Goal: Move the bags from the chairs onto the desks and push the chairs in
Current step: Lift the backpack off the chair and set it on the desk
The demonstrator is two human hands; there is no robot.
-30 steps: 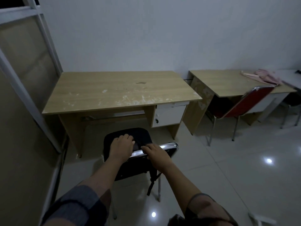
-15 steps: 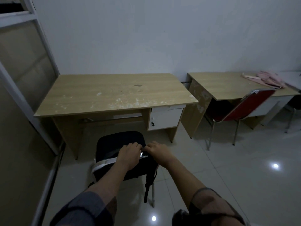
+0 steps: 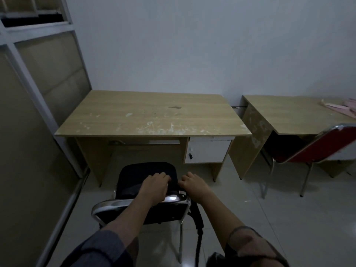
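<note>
Far left: beige partition [image 3: 38, 116] in a pale metal frame, running down to the floor [image 3: 289, 218].

Just right of it, against the white wall [image 3: 192, 45]: wooden desk [image 3: 150, 114], its surface scuffed with pale marks and one dark stain, a white locked drawer [image 3: 208, 152] hung under its right end.

In front of the desk, pulled out and well clear of it: chair [image 3: 140, 206] with a chrome backrest rail, seen from behind. On its seat, leaning against the backrest: black bag [image 3: 134, 176], not yet on the surface. A black strap [image 3: 198, 224] trailing down past the right side of the backrest toward the floor.

Left hand [image 3: 154, 186] reaching over the rail, fingers curled down onto the top edge of the bag; grip closed on the bag's fabric, as far as the dim light shows. Right hand [image 3: 194, 185] just beside it, fingers bent into the bag's upper right corner near the rail end; grip likewise pinching the bag, fingertips hidden. Both forearms bare, sleeves pushed up at the bottom edge.

Further right: second desk [image 3: 289, 112], apart from the first by a narrow gap, with pink paper [image 3: 344, 107] at its far right. Before it: red chair [image 3: 319, 149] on chrome legs, tucked partly under.
</note>
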